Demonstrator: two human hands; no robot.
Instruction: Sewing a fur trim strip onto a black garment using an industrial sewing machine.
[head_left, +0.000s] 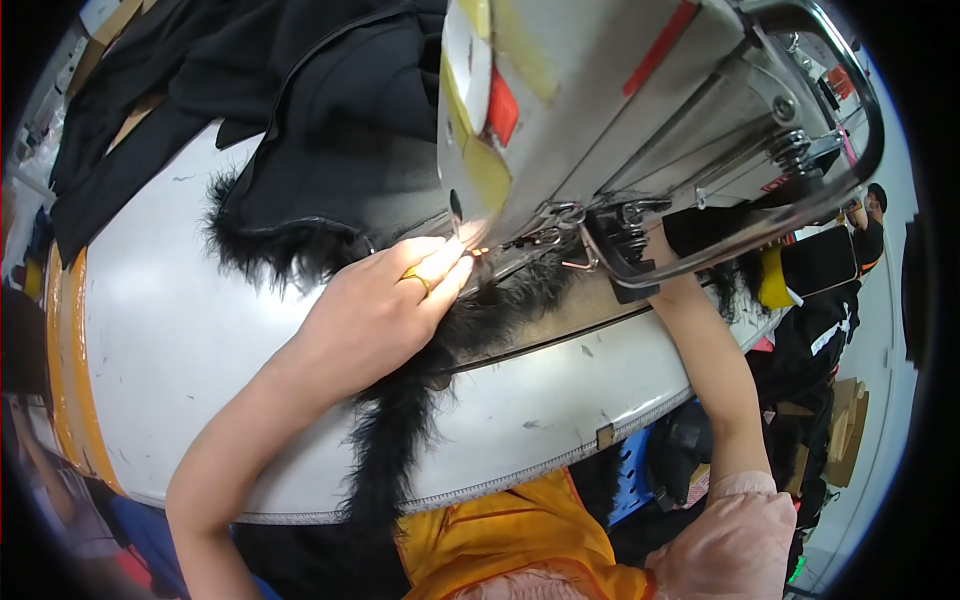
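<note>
A sewing machine [575,110] stands over the white table, its lit needle area beside my left fingertips. My left hand [385,300], with a yellow ring, is closed at the needle, fingers pressed together on a black fur trim [392,440]. That strip runs under the hand and hangs over the table's front edge. Black garment cloth [345,130] with a furry edge lies beyond the hand and reaches to the machine. My right hand [664,262] goes behind the machine's head and metal guard; its fingers are hidden, with black fur close by.
The white table [170,330] has a ruler strip along its front edge and orange tape on its left. A blue crate [630,475] sits below. At right are a yellow roll [773,278], dark cloth, cardboard [848,430] and another person [870,225].
</note>
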